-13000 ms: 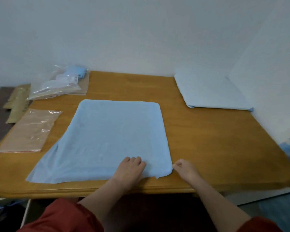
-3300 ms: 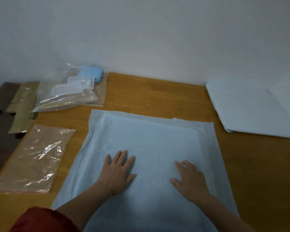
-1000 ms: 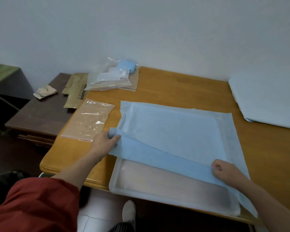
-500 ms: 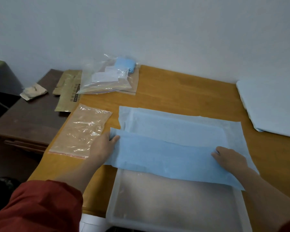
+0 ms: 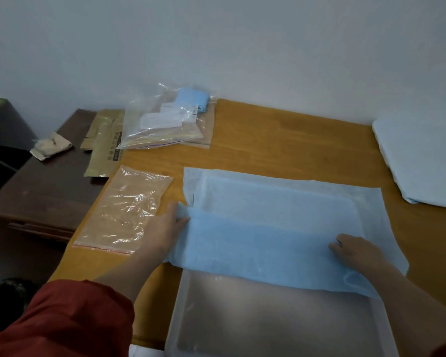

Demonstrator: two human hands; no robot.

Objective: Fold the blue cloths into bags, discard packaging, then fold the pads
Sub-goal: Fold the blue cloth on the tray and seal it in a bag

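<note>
1. At the far left, brown packaging [image 5: 102,148] lies half on a dark cabinet [image 5: 44,191], so the discarding looks unfinished.
2. On the tabletop [image 5: 281,140], bagged cloth [image 5: 165,122] sits at the back. An empty bag [image 5: 124,210] lies flat just beside the pad [image 5: 281,199].
3. The left hand [image 5: 165,228] pinches the left corner of the pad's blue flap [image 5: 255,243]. Its wrist is close over the bag, so a careless sweep could push the bag away.
4. The pad lies mid-tabletop with the flap folded across it. Its pale near part overhangs the near edge, and that weight could drag the pad off. Uneven pulls from the two hands would skew the fold.
5. The right hand [image 5: 355,251] rests on the flap's right end with fingers curled. It cannot be told whether it pinches or only presses. If it only presses, the thin sheet may slip and crease.
6. A stack [image 5: 422,166] of pads lies well apart at the far right.
</note>
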